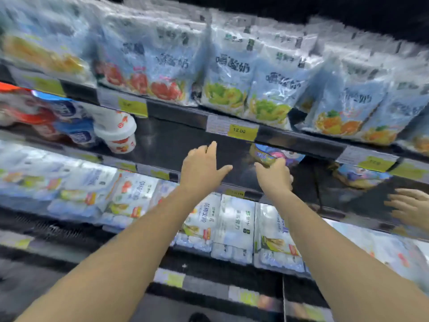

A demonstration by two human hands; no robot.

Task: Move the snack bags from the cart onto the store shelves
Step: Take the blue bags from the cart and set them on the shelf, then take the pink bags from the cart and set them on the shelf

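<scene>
Both my arms reach into the dark middle shelf (176, 147) of a store cooler. My right hand (275, 175) is shut on a colourful snack bag (276, 154) with blue and yellow print, held just under the price rail with the yellow 12.00 tag (239, 130). My left hand (204, 168) hovers beside it to the left, fingers spread, holding nothing. A second similar bag (359, 176) lies further right on the same shelf. The cart is out of view.
Pale blue fruit-print bags (232, 73) fill the upper shelf. Yogurt cups (116, 133) sit at the middle shelf's left. White multipacks (234, 226) line the lower shelf. Another person's hand (408, 205) reaches in at the right edge.
</scene>
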